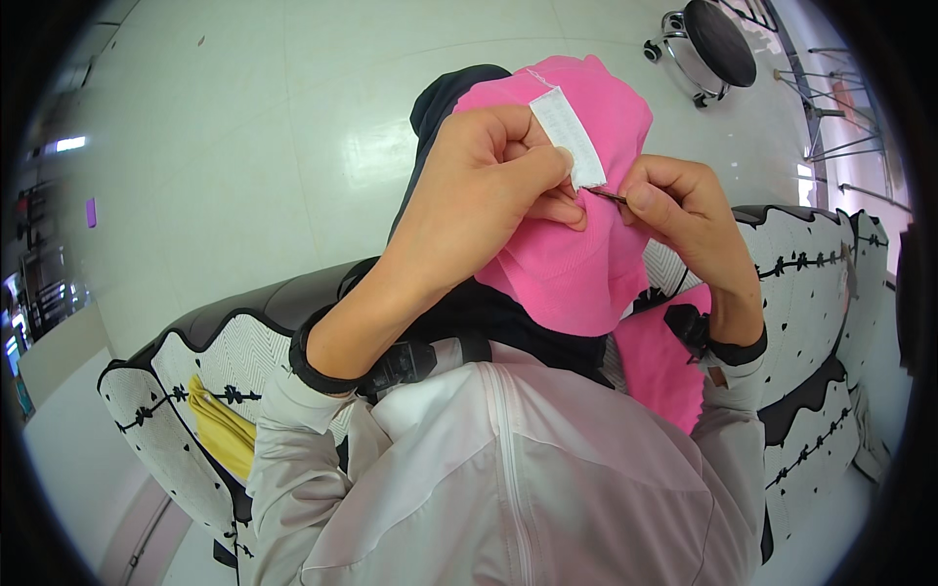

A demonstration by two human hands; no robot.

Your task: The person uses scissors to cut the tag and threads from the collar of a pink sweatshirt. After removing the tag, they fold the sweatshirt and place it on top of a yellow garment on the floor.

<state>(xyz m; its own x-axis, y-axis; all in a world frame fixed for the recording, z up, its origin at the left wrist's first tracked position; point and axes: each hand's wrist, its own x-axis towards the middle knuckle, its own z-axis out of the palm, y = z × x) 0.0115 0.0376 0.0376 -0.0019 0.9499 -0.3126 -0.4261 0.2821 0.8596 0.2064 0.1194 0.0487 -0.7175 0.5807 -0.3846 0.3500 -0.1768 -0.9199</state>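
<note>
A pink garment (564,271) lies over my lap, draped on dark trousers. My left hand (506,168) pinches a white fabric label (568,139) between thumb and fingers, along with some of the pink cloth beneath. The label bears faint writing, and a loose whitish thread hangs at its upper end. In my right hand (674,205) is a small, thin, dark metal tool (607,195), its tip touching the label's lower edge where it meets the cloth. The tool's exact kind cannot be told, as the fingers hide its rear part.
I sit on a sofa with a patterned white cover (799,293). A yellow cloth (220,432) lies at the left, more pink fabric (667,359) beside my right forearm. A black round stool (722,44) on castors stands at the upper right; a purple object (91,212) lies on the floor.
</note>
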